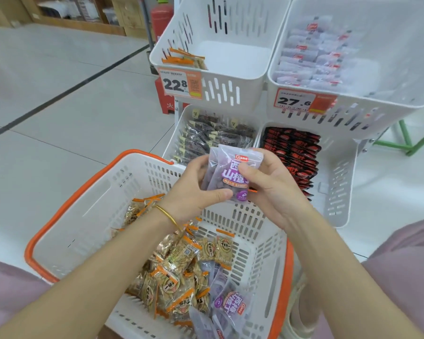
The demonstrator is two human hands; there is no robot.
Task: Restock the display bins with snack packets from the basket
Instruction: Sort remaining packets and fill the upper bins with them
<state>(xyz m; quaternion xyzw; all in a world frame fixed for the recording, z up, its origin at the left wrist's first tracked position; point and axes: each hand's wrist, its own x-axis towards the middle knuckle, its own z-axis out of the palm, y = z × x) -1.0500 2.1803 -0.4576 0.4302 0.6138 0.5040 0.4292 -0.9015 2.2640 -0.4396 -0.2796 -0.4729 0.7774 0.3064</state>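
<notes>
Both hands hold a small stack of purple snack packets [230, 172] above the far rim of the white basket [88, 211] with the orange rim. My left hand [196, 192] grips the stack from the left and below; my right hand [272, 184] grips it from the right, thumb on the front. In the basket lie several orange-trimmed tan packets [179, 272] and more purple packets [228, 302]. The upper right bin [353, 108] holds rows of matching pale purple packets [313, 59]. Only a few orange packets [184, 58] lie in the upper left bin [220, 89].
Below are two lower bins: the left one with dark packets [206, 138], the right one with red and black packets [296, 155]. A red fire extinguisher [160, 18] stands behind the rack. Green stand legs [409, 140] are at right. Tiled floor lies to the left.
</notes>
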